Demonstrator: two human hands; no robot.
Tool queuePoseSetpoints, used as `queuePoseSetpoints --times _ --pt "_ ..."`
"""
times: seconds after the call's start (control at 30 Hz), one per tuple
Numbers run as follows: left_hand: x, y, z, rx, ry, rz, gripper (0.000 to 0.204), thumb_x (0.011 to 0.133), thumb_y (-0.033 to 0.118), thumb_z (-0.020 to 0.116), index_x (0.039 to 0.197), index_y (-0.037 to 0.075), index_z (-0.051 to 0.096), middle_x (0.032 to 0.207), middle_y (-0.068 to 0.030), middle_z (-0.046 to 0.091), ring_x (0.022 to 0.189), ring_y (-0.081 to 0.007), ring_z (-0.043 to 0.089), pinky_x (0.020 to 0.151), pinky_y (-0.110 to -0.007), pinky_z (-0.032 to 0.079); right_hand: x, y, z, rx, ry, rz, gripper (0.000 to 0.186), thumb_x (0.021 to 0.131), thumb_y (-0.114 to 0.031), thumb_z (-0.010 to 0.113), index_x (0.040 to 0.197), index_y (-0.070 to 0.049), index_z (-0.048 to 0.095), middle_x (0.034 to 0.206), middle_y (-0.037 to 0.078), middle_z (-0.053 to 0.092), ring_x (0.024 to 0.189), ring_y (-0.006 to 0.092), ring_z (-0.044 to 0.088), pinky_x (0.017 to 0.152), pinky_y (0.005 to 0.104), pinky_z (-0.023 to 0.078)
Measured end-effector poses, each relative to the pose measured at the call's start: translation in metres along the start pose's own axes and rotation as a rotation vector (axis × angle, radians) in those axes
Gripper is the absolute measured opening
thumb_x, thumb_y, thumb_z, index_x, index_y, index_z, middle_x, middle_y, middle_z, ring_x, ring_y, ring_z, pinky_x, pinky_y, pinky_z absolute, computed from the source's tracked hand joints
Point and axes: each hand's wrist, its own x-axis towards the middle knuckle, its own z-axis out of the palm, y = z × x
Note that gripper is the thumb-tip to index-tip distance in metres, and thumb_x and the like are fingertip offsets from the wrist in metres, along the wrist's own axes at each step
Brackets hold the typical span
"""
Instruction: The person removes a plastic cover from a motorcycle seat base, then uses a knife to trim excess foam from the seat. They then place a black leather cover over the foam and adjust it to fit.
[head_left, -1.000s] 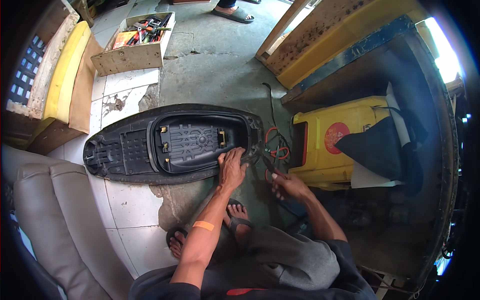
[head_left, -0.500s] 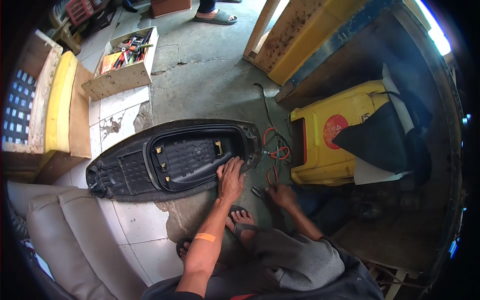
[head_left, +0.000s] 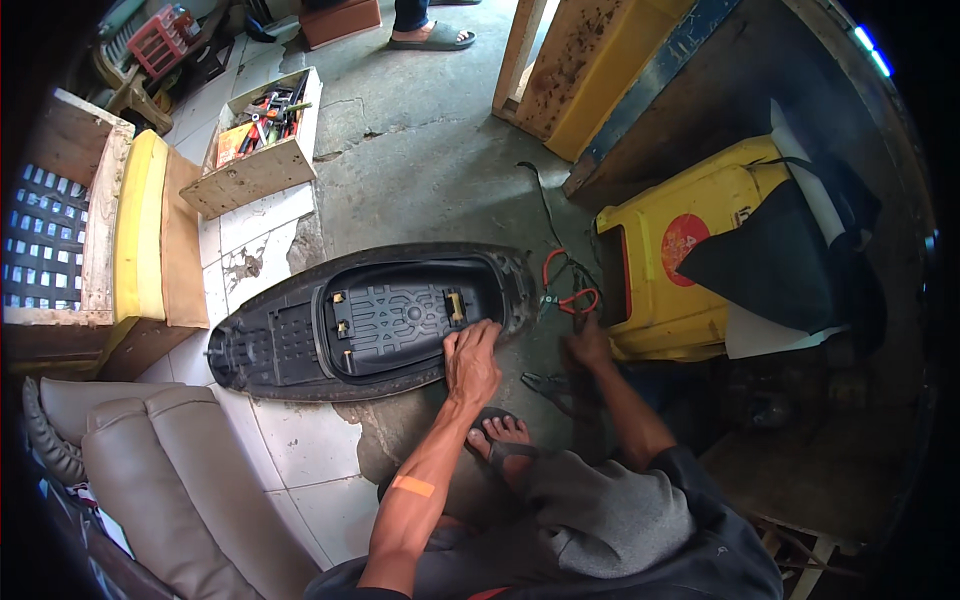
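A black plastic scooter seat base (head_left: 262,332), underside up, lies across tiles and concrete. My left hand (head_left: 471,358) has its fingers curled over the near right rim of its inner compartment. My right hand (head_left: 590,345), dim and blurred, is at the lower end of the red-handled tools (head_left: 572,297) beside the seat base; its fingertips are hard to make out. Dark pliers (head_left: 542,385) lie on the floor below that hand. A thin dark strap (head_left: 548,210) trails up from the red-handled tools.
A wooden tool box (head_left: 248,178), wooden frames with yellow padding (head_left: 142,225) and grey cushions (head_left: 170,470) are on the left. At right lie a yellow plastic case (head_left: 650,280) under dark sheets (head_left: 760,260), and a wooden structure (head_left: 560,70). Another person's sandaled foot (head_left: 430,35) stands behind.
My right hand has let go of the dark pliers, now on the floor, and moved up toward the red-handled tools. My left hand stays on the seat base.
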Motion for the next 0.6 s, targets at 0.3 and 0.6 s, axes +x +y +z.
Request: queuePoseSetpoints --times 0.3,0.6 --pt "-0.09 0.009 -0.053 0.046 -0.402 0.066 0.067 0.065 -0.003 0.063 0.131 0.004 0.058 0.117 -0.0102 0.06 0.113 -0.0306 0.053 0.098 -0.044 0.037 -0.075 -0.019 -0.042 0.093 0.005 -0.352 0.034 0.101 -0.035 0.055 0.097 -0.002 0.064 0.092 0.022 0.065 0.091 0.0456 0.063 0.078 0.0546 0.048" --pt "-0.091 0.01 -0.048 0.045 -0.362 0.12 0.062 0.069 -0.004 0.063 0.131 0.004 0.06 0.113 -0.0084 0.06 0.107 -0.0293 0.053 0.092 -0.043 0.038 -0.121 -0.089 -0.081 -0.292 -0.137 -0.329 0.031 0.099 -0.031 0.058 0.093 -0.002 0.066 0.089 0.023 0.071 0.086 0.0469 0.068 0.075 0.0549 0.053"
